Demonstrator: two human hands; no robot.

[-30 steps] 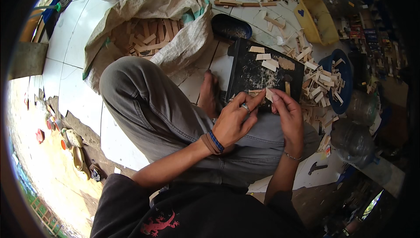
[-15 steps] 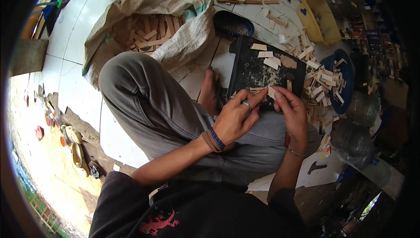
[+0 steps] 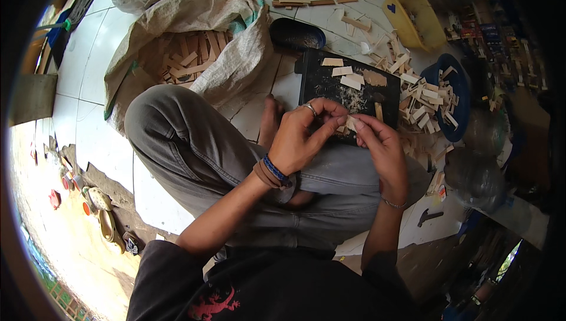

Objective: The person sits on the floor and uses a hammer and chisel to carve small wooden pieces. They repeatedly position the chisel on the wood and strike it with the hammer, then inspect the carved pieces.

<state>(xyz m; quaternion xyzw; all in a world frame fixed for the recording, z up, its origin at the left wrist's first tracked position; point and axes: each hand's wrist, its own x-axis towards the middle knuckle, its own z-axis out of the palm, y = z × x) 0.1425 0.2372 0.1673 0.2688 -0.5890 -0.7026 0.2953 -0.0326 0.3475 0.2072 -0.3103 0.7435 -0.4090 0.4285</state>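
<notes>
Between my two hands, over the near edge of a black board, is a small pale wood piece. My right hand pinches it between thumb and fingers. The fingers of my left hand are curled, thumb and fingertips closed on the piece's left side. A few flat wood pieces, a brown scrap and sawdust lie on the board. Close beyond my right fingers a short wooden-handled tool rests there, its head dark.
A woven sack of wood strips stands far left of the board. Loose wood pieces heap beside a blue basin. Farther off are a yellow tub and a dark oval tray. A hammer lies right of my knee.
My left index finger, stretched out before, has bent, and that hand's thumb now meets the wood piece. The whole view has shifted slightly, moving the surroundings left.
</notes>
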